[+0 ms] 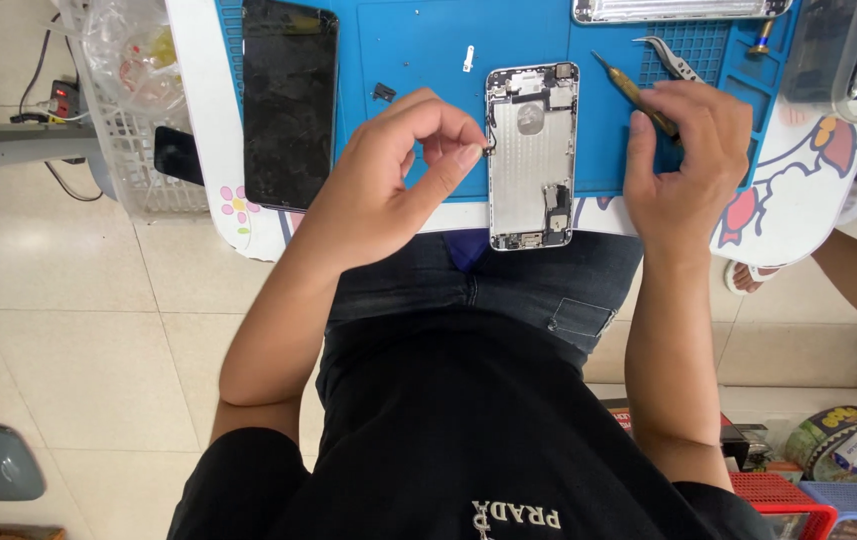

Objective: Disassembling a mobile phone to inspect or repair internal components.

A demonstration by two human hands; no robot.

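At the far left a white plastic basket (138, 150) with a lattice wall holds a crumpled clear bag. Beside it, on the blue rubbery mat (418, 40) that covers the white counter (198, 110), lies a detached phone screen (288, 100), a glossy black rectangle. The left hand (378, 190) is curled, thumb and forefinger pinched on a tiny dark part (489, 149) right at the left edge of the opened phone body (531, 155). That body is a silver metal shell with rounded corners, lying face up in the middle of the mat, its lower end overhanging the counter edge above the person's lap. The right hand (683, 160) rests just beside it, fingers closed around a slim yellowish screwdriver (633, 92). Steel tweezers (670, 58) with curved tips lie near, above that hand.
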